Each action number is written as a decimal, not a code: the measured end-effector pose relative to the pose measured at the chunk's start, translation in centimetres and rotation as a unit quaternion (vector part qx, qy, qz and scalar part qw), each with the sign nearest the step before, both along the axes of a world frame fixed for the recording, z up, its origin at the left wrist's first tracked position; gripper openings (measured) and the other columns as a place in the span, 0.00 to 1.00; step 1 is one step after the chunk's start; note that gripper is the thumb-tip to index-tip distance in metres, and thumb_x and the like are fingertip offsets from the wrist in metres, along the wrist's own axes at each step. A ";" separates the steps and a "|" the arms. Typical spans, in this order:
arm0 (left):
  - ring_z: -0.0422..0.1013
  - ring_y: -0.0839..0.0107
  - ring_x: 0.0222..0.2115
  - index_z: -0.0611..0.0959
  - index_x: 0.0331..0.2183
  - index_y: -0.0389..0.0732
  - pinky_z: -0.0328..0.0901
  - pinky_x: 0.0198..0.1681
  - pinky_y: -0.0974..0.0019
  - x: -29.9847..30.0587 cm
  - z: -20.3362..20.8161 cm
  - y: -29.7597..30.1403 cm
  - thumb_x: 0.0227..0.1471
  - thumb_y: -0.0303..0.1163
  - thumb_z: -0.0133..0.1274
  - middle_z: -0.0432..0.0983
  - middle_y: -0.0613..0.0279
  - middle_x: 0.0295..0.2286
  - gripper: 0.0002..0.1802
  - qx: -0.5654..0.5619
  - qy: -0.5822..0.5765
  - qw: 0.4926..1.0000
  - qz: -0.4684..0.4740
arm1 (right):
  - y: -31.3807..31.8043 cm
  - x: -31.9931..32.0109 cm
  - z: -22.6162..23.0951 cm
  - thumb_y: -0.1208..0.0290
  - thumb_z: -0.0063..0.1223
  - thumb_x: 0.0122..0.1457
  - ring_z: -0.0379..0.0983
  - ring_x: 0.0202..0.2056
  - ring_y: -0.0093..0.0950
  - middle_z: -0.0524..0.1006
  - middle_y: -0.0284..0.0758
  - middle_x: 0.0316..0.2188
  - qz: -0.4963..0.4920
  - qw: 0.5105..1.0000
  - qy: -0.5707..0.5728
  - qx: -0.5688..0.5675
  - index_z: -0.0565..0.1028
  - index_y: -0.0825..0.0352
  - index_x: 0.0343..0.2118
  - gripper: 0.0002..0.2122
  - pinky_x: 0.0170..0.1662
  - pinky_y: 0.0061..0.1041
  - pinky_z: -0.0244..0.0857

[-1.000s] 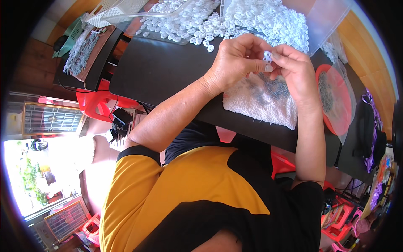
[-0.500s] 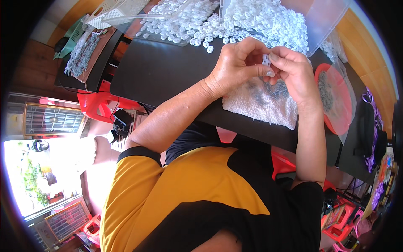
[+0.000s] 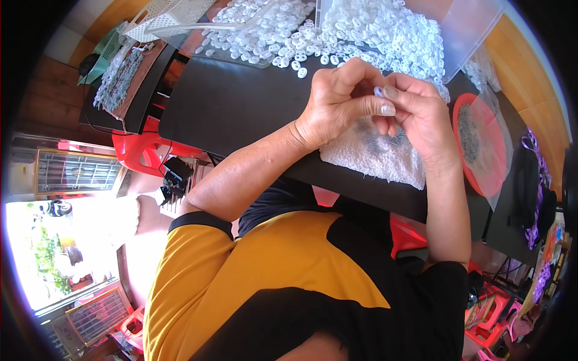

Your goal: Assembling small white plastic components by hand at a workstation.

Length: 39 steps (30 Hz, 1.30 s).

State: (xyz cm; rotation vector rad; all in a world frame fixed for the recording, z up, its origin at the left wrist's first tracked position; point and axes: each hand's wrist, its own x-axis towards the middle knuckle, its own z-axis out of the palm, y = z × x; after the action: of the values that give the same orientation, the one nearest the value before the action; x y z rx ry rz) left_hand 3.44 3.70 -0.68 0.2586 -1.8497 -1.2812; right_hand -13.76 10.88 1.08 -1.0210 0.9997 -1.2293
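Note:
My left hand (image 3: 340, 102) and my right hand (image 3: 418, 117) meet above a white towel (image 3: 373, 157) on the black table (image 3: 235, 105). Between the fingertips of both hands sits a small white plastic ring (image 3: 379, 91); my left thumb presses across it. Small grey metal pieces (image 3: 385, 143) lie on the towel under my hands. A large heap of white plastic rings (image 3: 361, 30) fills clear trays at the table's far edge.
A red bowl (image 3: 481, 141) of small grey parts under clear plastic stands at the right. A dark side table with a tray of grey parts (image 3: 120, 78) is at the left, a red plastic stool (image 3: 141, 150) below it.
Both hands have stayed over the towel; the fingers have shifted slightly around the small white ring, with my left thumb now lying across it.

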 end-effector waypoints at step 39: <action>0.73 0.81 0.26 0.80 0.33 0.36 0.70 0.30 0.76 -1.0 -1.5 -1.3 0.43 0.23 0.67 0.77 0.66 0.25 0.14 0.157 0.043 0.986 -0.038 | -1.0 -0.8 -1.8 0.66 0.50 0.62 0.73 0.23 0.22 0.76 0.30 0.24 -0.051 0.997 0.029 -0.041 0.76 0.70 0.35 0.11 0.25 0.18 0.63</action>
State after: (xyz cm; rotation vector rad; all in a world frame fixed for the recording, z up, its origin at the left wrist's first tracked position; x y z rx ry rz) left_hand 2.39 2.42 -2.14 0.2969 -1.5946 -1.6118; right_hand -14.61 9.86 -0.76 -1.0863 1.0640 -1.3392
